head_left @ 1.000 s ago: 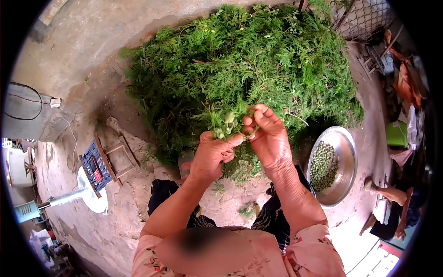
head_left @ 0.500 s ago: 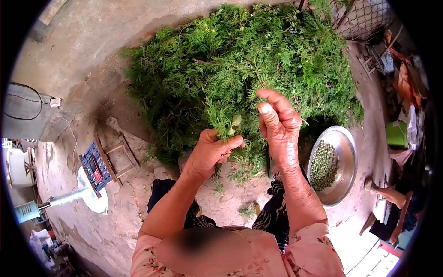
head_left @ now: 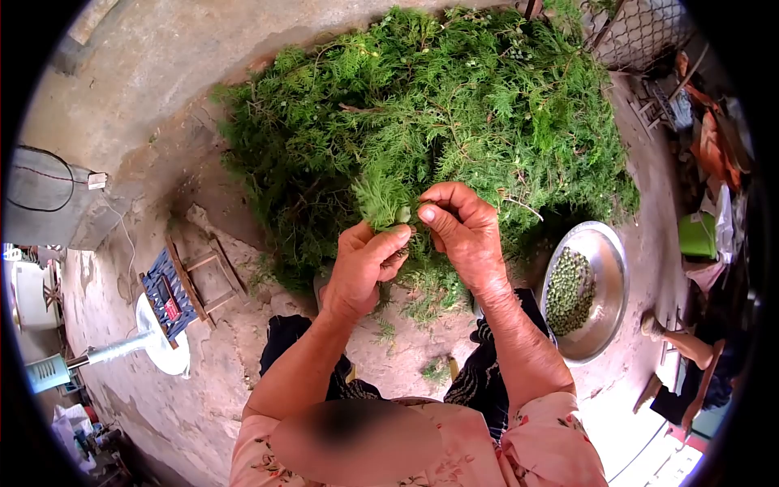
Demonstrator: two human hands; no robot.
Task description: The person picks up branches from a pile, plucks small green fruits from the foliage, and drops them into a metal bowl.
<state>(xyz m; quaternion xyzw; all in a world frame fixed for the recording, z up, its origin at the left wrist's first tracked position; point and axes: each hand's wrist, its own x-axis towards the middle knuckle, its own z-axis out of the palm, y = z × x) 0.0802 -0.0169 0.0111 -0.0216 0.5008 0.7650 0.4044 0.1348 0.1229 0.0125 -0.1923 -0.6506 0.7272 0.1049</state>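
My left hand (head_left: 363, 264) is closed around a small green conifer sprig (head_left: 381, 199), its feathery tip pointing up and away from me. A pale green seed cone (head_left: 402, 214) shows on the sprig just above my left thumb. My right hand (head_left: 465, 237) is beside it, thumb and forefinger pinched together at the sprig's right edge; what lies between those fingertips is too small to make out. Beyond both hands spreads a large heap of cut conifer branches (head_left: 487, 105). To the right of my right forearm, a metal basin (head_left: 607, 280) holds many small green cones (head_left: 570, 294).
A small wooden-framed stool (head_left: 172, 296) and a white standing fan (head_left: 162, 337) are at the left. At the right are a green container (head_left: 698, 235) and part of another seated person (head_left: 690, 345). Scraps of greenery (head_left: 436, 369) lie on the floor between my feet.
My right hand has moved left and slightly down, from apart to pinching beside the sprig. My left hand has turned a little, and the sprig's tip has shifted.
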